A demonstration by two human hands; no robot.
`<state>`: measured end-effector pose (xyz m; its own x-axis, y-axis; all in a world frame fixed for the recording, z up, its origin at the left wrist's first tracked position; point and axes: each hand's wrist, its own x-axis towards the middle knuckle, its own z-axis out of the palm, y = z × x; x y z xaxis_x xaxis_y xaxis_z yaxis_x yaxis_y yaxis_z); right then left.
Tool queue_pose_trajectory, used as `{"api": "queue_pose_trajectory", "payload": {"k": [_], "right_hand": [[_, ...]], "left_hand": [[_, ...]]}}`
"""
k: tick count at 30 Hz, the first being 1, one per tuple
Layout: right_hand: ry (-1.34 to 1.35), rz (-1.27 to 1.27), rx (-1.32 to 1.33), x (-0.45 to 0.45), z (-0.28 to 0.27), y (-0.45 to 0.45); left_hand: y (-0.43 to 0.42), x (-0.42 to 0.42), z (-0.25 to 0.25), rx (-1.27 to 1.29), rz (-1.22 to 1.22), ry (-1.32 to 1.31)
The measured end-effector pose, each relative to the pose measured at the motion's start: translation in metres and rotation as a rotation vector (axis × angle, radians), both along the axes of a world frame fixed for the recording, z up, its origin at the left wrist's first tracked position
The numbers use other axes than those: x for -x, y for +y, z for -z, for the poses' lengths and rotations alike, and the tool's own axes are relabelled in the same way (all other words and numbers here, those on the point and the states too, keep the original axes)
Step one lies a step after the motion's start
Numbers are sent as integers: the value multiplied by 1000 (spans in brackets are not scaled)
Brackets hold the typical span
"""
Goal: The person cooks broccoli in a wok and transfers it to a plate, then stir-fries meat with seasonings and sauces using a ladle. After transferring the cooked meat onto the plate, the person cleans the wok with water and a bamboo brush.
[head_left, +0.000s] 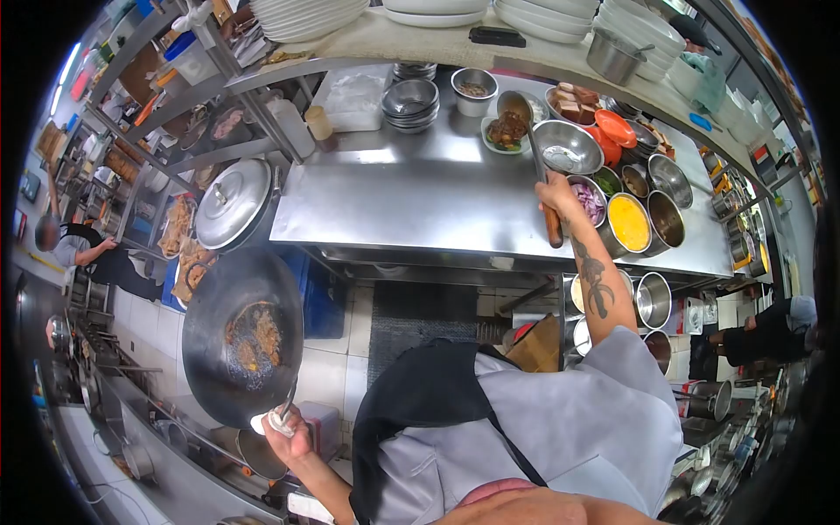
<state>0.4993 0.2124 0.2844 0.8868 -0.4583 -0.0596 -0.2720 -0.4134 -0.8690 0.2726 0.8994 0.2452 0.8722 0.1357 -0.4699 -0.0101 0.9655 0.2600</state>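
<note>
At the lower left, my left hand point(293, 437) is closed on a white cloth point(278, 423) at the handle of a big black wok point(206, 350), which has brown food residue in its bottom. My right hand point(558, 194) grips the wooden handle of a ladle point(553, 226) over the steel counter. The ladle's bowl is above a small white dish point(507, 135) that holds brown and green food. Beside the ladle stand a wide steel bowl point(569, 147), a bowl of purple onion point(588, 201) and a pot of yellow liquid point(629, 222).
A lidded silver pot point(234, 203) stands left of the steel counter point(394, 197). Overhead, a shelf point(420, 41) carries stacked white plates point(306, 17). One person point(87, 254) is at the far left, another point(770, 328) at the far right. A blue bin point(319, 297) sits below.
</note>
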Motion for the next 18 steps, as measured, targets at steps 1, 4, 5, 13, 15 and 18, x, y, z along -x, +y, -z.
{"api": "queue_pose_trajectory", "payload": {"k": [1,4,5,13,15,18], "right_hand": [[13,6,18,-5,-4,2],[28,14,129,0,-4,4],[19,11,202,-2,6,0],[157,-19,683,-10,20,-4],[206,-19,677,-15,10,0],[263,0,696,-4,-18,14]], "left_hand": [[1,-6,-2,0,-1,-11],[-3,-6,-10,8,-33,18],[-2,-5,-9,1,-31,17],[-5,-17,-15,27,-6,17],[-5,-25,-14,6,-11,23],[-7,-25,-16,14,7,13]]}}
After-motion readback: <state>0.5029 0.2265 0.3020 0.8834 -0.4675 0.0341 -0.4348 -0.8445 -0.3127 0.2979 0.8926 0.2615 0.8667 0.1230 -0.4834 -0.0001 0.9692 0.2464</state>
